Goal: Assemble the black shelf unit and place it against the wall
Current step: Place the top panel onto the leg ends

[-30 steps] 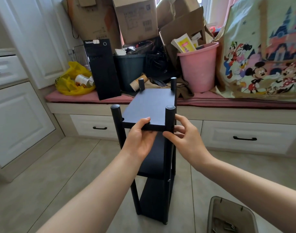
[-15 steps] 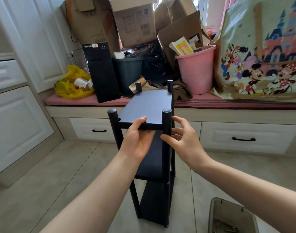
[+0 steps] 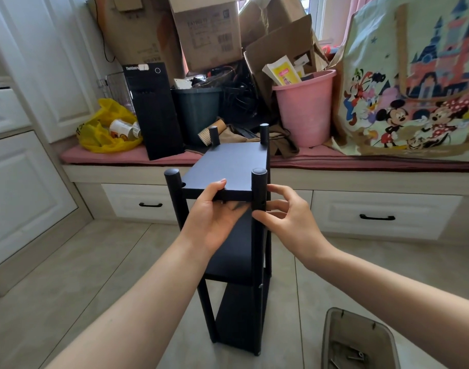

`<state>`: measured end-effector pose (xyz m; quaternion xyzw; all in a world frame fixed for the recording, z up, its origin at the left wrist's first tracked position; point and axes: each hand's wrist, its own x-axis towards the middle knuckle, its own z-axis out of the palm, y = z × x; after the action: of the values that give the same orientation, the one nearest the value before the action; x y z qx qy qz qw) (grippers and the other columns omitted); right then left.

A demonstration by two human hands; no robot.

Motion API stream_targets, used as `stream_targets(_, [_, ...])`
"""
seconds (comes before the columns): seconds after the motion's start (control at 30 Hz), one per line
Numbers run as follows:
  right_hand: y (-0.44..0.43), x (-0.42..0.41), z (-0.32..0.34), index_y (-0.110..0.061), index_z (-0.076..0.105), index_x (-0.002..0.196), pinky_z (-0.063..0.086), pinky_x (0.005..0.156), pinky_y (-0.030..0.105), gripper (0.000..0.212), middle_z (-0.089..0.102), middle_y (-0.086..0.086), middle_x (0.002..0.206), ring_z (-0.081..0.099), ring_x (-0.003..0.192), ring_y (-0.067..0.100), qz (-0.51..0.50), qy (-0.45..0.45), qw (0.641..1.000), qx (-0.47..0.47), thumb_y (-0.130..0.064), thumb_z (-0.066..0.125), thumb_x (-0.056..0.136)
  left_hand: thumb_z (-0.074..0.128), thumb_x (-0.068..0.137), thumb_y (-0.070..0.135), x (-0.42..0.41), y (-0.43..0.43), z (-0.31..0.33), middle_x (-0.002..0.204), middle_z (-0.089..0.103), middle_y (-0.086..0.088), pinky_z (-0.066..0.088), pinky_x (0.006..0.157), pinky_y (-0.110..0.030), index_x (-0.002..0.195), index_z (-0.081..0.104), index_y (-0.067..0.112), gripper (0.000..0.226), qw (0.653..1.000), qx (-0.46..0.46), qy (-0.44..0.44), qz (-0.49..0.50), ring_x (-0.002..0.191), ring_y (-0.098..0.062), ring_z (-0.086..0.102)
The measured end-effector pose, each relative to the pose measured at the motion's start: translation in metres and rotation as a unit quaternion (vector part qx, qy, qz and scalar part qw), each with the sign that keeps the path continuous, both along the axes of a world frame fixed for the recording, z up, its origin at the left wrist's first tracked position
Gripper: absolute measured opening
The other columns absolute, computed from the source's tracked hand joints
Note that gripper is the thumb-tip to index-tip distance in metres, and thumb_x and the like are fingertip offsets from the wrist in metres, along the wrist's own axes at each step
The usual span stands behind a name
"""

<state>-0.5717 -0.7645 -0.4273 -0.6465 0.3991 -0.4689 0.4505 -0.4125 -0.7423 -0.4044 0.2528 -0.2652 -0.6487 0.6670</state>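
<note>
The black shelf unit stands upright on the tiled floor in the middle of the view, with three boards and four round posts. My left hand grips the near edge of the top board, thumb on top and fingers underneath. My right hand has its thumb and fingers curled round the near right post just below the top board. The lower boards are partly hidden behind my hands.
Behind the shelf runs a window bench with drawers, piled with cardboard boxes, a pink bucket, a black computer tower, a yellow bag and a cartoon bag. White cabinets stand left. A small tray with screws lies bottom right.
The view has shifted slightly. My right fingers have closed more tightly round the near right post. My left hand keeps its grip on the top board's edge.
</note>
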Motion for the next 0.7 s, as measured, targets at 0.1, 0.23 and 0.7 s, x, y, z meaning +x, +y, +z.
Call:
stream_targets(0.1, [0.000,0.000,0.001,-0.022,0.051,0.135,0.058,0.089,0.032,0.058,0.073,-0.002,0.100,0.072,0.090,0.009,-0.001,0.003,1.000,0.003,-0.015,0.077,0.084,0.051,0.099,0.012,0.002,-0.001,-0.001,0.129,0.066,-0.019,0.054,0.101,-0.044,0.132,0.053,-0.001,0.036,1.000,0.009,0.008,0.006,0.118,-0.032,0.066])
stream_targets(0.23, [-0.001,0.000,0.000,-0.021,0.052,0.134,0.058,0.090,0.037,0.057,0.073,-0.001,0.099,0.072,0.089,0.011,-0.004,0.007,1.000,0.004,-0.016,0.078,0.083,0.056,0.092,0.011,0.003,-0.001,-0.002,0.127,0.067,-0.019,0.055,0.098,-0.041,0.137,0.050,-0.002,0.047,1.000,0.014,0.006,0.012,0.117,-0.032,0.067])
stream_targets(0.7, [-0.002,0.000,-0.001,-0.017,0.056,0.130,0.058,0.090,0.038,0.053,0.074,-0.001,0.102,0.072,0.092,0.010,-0.011,0.021,1.000,0.009,-0.018,0.079,0.082,0.053,0.096,0.011,0.005,-0.001,-0.012,0.131,0.064,-0.019,0.057,0.095,-0.039,0.139,0.049,-0.002,0.045,1.000,0.005,0.011,0.009,0.119,-0.031,0.066])
